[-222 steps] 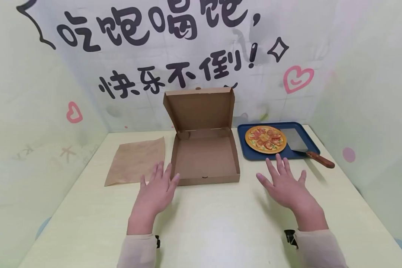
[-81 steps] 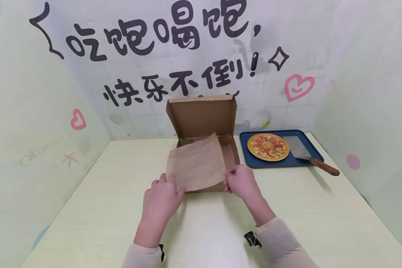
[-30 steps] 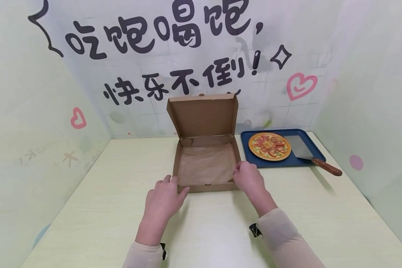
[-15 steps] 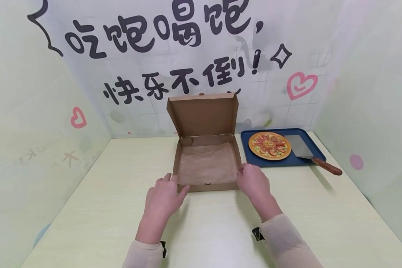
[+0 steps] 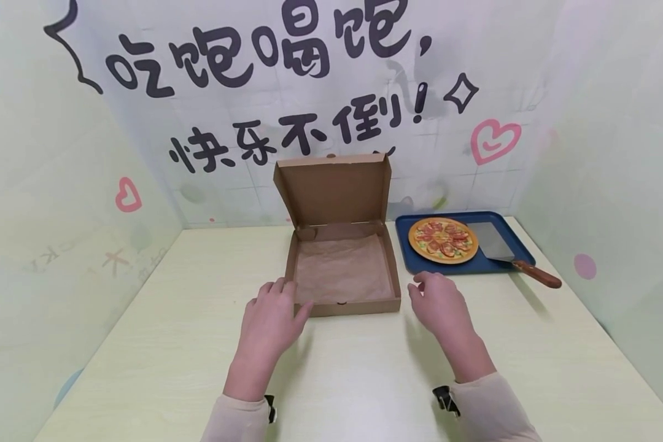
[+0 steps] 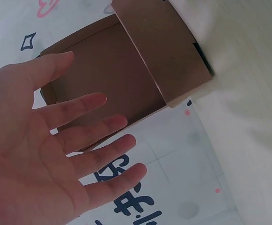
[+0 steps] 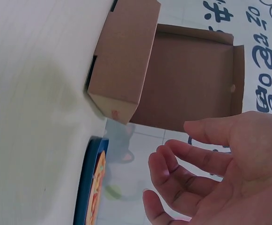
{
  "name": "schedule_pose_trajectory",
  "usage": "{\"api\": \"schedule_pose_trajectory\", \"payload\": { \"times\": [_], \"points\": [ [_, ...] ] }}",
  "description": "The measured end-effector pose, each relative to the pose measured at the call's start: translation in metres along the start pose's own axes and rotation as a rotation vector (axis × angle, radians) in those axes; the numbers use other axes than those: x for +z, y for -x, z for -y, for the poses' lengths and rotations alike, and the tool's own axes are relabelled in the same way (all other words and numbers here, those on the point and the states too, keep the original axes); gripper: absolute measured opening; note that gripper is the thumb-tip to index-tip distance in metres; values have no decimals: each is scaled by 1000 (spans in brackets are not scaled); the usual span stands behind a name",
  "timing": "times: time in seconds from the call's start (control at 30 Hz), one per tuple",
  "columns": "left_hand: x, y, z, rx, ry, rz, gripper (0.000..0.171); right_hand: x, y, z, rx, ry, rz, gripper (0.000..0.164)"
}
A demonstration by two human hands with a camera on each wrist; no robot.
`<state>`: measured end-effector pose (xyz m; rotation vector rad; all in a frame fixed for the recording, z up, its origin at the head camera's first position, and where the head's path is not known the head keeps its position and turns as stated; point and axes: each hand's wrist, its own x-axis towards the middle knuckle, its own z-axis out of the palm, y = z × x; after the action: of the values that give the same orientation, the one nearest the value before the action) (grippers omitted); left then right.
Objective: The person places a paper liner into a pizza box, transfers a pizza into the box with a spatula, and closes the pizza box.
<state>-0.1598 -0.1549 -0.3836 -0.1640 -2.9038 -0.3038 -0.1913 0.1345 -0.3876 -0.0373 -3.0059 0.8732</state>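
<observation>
A brown cardboard pizza box [image 5: 342, 309] stands in the middle of the table with its lid [image 5: 334, 191] raised. Inside its base lies a sheet of brown paper [image 5: 342, 270], wrinkled near the back. My left hand [image 5: 271, 319] is at the box's front left corner, fingers spread and holding nothing, as the left wrist view shows. Just off the front right corner is my right hand [image 5: 441, 307], its fingers loosely bent with nothing in them. Beyond it a blue tray [image 5: 431, 269] carries a pizza [image 5: 443, 240] and a pizza server [image 5: 536, 274] with a wooden handle.
The pale wooden table [image 5: 342, 380] runs up to printed white walls on three sides. The server's handle juts over the tray's front right edge. Black clips [image 5: 445, 400] sit at both sleeve cuffs.
The brown paper went from the table's left side into the box and now lies flat there. In the last half second my right hand has let go and drawn back to the right.
</observation>
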Motion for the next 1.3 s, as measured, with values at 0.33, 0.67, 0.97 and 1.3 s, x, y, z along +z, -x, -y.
{"api": "schedule_pose_trajectory", "payload": {
  "times": [0.33,0.67,0.97,1.3],
  "points": [
    [-4,0,-2,9,20,-3,51,-17,7,-25,32,3,13,40],
    [-3,2,2,-1,14,11,53,-29,6,-40,66,47,20,42],
    [2,0,9,-11,7,23,51,-51,-3,-53,59,91,32,47],
    [5,-3,14,-25,1,54,53,-81,-20,-92,47,224,10,50]
  ]
}}
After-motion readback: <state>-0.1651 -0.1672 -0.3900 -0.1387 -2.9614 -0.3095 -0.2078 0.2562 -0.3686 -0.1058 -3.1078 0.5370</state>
